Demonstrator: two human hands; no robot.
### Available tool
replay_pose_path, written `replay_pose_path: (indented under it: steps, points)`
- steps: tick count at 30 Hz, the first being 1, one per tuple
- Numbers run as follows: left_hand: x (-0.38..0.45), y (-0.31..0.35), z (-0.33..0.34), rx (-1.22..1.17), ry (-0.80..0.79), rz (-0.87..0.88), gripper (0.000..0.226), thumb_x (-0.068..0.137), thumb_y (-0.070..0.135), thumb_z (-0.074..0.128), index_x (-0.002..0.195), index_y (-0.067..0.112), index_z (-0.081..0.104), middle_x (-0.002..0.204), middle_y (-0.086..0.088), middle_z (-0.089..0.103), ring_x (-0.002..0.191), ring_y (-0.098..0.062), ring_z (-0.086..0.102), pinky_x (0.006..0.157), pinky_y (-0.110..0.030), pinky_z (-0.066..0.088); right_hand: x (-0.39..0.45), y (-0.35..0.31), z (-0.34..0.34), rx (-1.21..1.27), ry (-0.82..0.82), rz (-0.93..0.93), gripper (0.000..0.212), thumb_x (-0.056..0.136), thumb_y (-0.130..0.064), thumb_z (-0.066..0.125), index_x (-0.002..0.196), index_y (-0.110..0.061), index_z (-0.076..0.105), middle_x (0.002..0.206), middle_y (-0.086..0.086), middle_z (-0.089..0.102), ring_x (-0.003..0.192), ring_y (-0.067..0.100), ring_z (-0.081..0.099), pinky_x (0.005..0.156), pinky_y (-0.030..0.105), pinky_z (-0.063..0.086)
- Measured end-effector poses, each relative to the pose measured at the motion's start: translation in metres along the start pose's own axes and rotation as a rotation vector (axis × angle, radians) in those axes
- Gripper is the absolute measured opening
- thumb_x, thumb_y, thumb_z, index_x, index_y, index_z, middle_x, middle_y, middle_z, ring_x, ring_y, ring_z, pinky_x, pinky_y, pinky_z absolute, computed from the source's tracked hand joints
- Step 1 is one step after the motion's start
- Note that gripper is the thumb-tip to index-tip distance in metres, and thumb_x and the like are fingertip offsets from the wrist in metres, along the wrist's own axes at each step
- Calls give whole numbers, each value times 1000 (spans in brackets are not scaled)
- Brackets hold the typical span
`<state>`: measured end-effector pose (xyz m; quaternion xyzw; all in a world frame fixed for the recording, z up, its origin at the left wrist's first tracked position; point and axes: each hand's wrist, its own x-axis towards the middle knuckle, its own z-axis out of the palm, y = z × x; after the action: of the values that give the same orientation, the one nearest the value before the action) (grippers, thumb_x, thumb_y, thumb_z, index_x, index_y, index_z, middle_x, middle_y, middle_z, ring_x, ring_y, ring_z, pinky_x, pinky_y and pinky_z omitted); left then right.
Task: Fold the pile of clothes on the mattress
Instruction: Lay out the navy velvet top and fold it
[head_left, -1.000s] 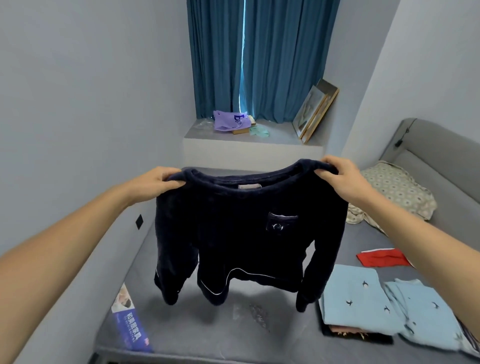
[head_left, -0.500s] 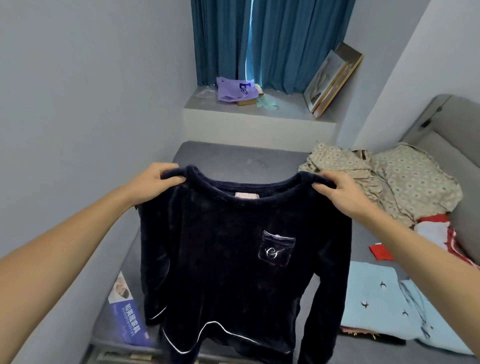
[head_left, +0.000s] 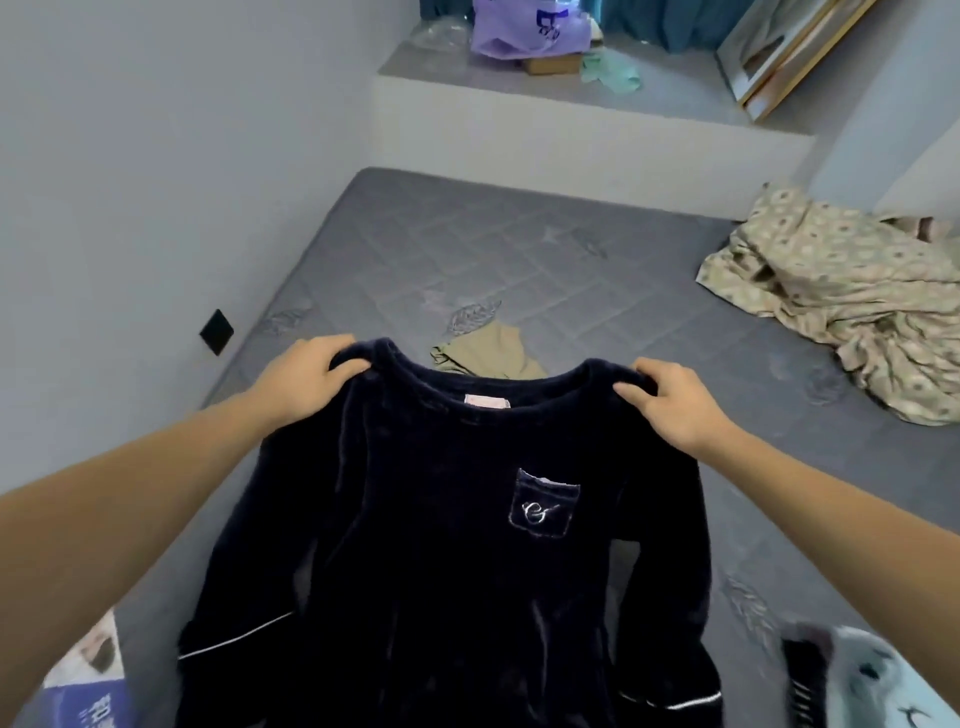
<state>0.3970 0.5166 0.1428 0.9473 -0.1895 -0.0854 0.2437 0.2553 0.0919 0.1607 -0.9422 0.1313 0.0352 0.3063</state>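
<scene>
My left hand (head_left: 306, 371) and right hand (head_left: 670, 402) each pinch a shoulder of the top (head_left: 441, 545), held spread at six o'clock over the mattress (head_left: 519, 260), so it should lie flat for folding.

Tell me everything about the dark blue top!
The dark blue top looks soft and velvety. It has long sleeves with thin white piping, a round neck with a pale label, and a chest pocket stitched with a curly letter. The left hand and right hand grip its shoulders, holding it spread out, front facing up, over the mattress.
</scene>
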Motion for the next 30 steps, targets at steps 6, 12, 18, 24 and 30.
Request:
replay_pose_path:
  steps: [6,12,18,24,30]
  points:
    - [105,-71,124,154,-2,-73,26,104,44,52,102,19,60,99,-17,66,108,-41,58,86,-51,51,116,82,121,-182,44,20,26,104,-36,58,91,-14,55,94,12,67,92,38,61,76,46,48]
    - [117,-63,194,343,416,-3,25,99,25,56,120,12,55,126,-15,50,116,-38,46,89,-52,37,142,100,197,-457,337,-44,40,99,-28,55,135,-11,52,131,18,49,118,41,45,91,53,41]
    - [83,-61,280,256,115,176,59,108,47,35,161,22,31,168,-9,28,155,-30,23,126,-50,22,104,106,276,-388,156,-123,61,108,-39,39,161,-12,29,167,12,31,153,30,28,125,49,26]
    - [96,-72,310,356,87,103,65,107,51,26,165,21,18,171,-13,18,159,-31,13,127,-51,15,112,124,302,-400,128,-94,63,110,-45,23,166,-17,15,173,6,14,160,25,10,130,46,10]
    - [45,-12,304,282,90,175,65,109,38,36,164,10,16,171,-18,12,158,-36,10,128,-53,14,39,142,265,-413,49,-56,62,110,-43,29,166,-20,16,174,5,12,161,24,6,130,45,7]
